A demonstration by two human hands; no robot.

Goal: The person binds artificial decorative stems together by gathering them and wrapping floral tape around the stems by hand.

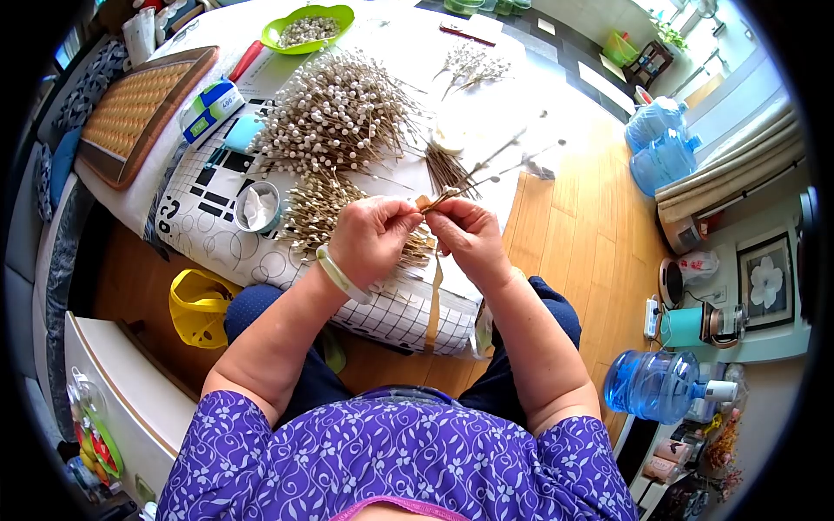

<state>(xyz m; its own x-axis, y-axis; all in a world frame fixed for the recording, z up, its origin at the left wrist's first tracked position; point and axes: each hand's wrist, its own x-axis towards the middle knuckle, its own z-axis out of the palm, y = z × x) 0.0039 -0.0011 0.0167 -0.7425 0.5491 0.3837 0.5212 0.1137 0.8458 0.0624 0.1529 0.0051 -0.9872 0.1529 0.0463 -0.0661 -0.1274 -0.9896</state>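
Observation:
My left hand [375,234] is closed in a pinch at the brown tape [423,202], where it meets the thin stems. Fingers of my right hand [470,233] are pressed together round the stems of a small beaded branch [486,165], which points up and to the right. A loose length of tape [434,304] hangs below my hands over the table's front edge. Beyond my left hand lie a large pile of white-beaded stems [334,113] and a smaller pile of pale-tipped stems [321,208]. A bundle of brown stems [445,167] lies just past my hands.
On the table [408,326] are a green bowl of beads [308,30], a white cup [258,207], a blue and green packet [212,110] and more beaded sprigs [473,65]. A yellow bag [198,308] stands on the floor. Water bottles [651,386] are at the right.

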